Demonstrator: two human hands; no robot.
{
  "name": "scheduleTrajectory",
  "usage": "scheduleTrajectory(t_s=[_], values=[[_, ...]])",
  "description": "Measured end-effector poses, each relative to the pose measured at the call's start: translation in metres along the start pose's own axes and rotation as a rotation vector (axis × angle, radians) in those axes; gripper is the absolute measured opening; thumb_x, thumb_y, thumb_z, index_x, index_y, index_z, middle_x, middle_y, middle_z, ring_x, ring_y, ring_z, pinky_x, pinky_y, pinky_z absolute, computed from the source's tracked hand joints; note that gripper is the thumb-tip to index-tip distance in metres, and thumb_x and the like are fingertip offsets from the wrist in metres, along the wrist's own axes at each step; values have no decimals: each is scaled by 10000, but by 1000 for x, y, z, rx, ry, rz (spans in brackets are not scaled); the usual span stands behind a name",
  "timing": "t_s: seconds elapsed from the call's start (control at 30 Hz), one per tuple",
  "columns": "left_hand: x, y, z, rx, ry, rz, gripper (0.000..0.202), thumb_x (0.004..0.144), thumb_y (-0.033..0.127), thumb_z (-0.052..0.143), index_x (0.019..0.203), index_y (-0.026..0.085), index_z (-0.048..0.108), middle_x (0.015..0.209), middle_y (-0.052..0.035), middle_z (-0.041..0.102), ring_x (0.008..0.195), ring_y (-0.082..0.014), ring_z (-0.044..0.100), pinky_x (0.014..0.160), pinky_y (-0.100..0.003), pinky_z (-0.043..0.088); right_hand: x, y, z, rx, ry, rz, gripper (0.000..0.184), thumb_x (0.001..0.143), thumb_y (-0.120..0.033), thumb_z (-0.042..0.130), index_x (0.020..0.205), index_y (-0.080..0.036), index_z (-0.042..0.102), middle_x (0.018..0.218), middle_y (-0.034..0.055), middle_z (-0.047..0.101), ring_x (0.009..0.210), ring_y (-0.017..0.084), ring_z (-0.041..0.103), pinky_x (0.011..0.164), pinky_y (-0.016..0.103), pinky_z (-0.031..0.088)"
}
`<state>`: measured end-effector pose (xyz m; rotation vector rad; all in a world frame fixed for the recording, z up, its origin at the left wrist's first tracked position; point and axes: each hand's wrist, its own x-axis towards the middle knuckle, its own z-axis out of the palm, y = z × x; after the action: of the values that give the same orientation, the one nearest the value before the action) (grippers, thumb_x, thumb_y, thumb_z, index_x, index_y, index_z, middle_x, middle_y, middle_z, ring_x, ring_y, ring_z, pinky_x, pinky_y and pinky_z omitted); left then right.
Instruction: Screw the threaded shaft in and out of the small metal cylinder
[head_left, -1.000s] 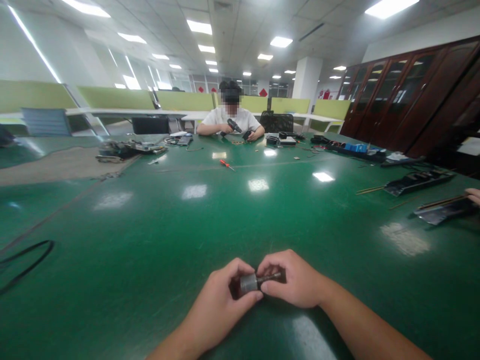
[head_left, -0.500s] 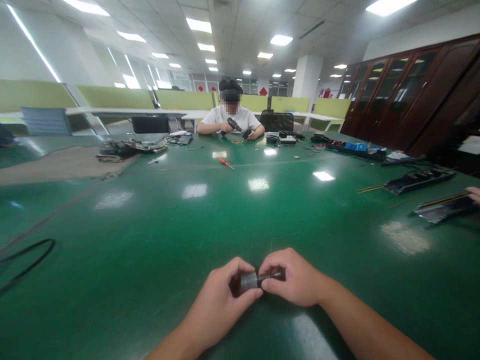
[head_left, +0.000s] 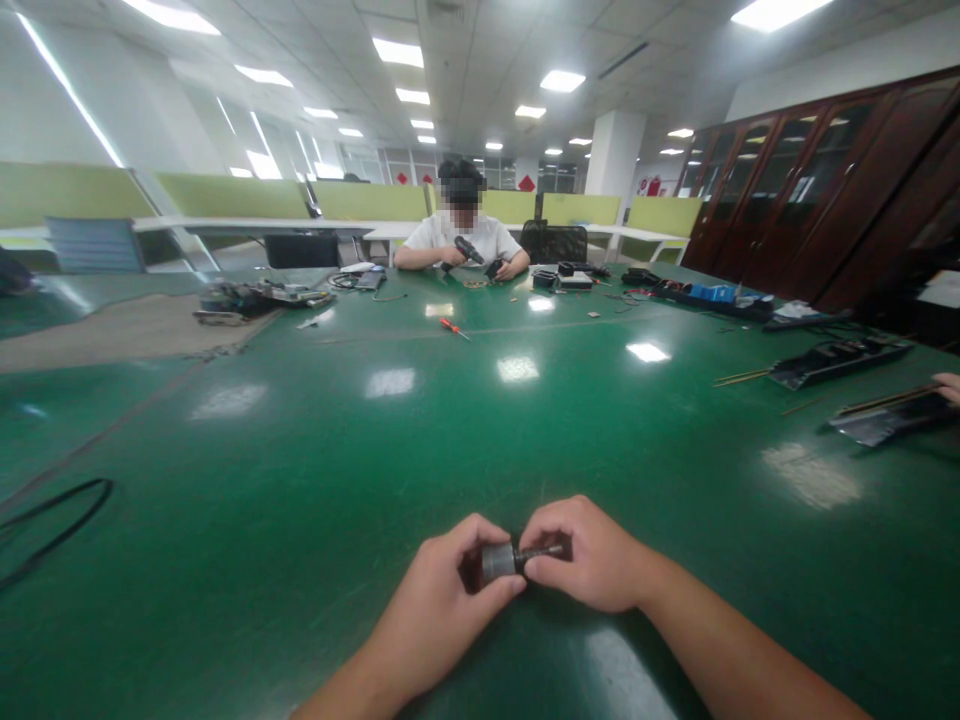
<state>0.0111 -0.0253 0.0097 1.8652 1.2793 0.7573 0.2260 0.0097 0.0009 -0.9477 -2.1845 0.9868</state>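
Observation:
Low over the near part of the green table, my two hands meet around a small grey metal cylinder with a thin shaft (head_left: 498, 562), which looks like a small motor. My left hand (head_left: 448, 592) has thumb and fingers closed around the wide cylinder body. On the shaft side, my right hand (head_left: 589, 558) pinches with thumb and forefinger where the dark, narrower part begins. The shaft points right, toward my right palm. Its far end and the underside of the piece are hidden by my fingers.
Across the green table (head_left: 360, 450) a person (head_left: 461, 235) holds a power drill (head_left: 469, 248). A red screwdriver (head_left: 454, 328) lies mid-table. Electronic parts (head_left: 259, 297) sit far left, a black cable (head_left: 67, 530) near left. Dark trays with thin rods (head_left: 885, 418) stand right, beside another person's hand (head_left: 948, 386).
Almost nothing differs. Both hands keep their hold on the metal cylinder, with only a very slight shift of my right fingers.

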Motion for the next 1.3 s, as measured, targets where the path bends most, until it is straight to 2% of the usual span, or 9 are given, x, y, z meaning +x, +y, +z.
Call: scheduleTrajectory(t_s=[0.63, 1.3], values=[[1, 1, 1, -23, 13, -18, 151, 802, 223, 713, 940, 216, 652, 833, 32, 679, 770, -173, 613, 702, -257, 418, -1, 4, 2, 1, 16, 2, 91, 809, -267, 698, 826, -182, 726, 707, -10, 654, 644, 131, 569, 620, 233, 399], [1, -2, 1, 2, 5, -23, 156, 807, 237, 725, 946, 222, 656, 846, 35, 681, 787, -178, 611, 710, -261, 410, -1, 3, 1, -26, 29, -6, 71, 797, -243, 692, 790, -175, 707, 685, -21, 636, 632, 119, 559, 612, 225, 382]])
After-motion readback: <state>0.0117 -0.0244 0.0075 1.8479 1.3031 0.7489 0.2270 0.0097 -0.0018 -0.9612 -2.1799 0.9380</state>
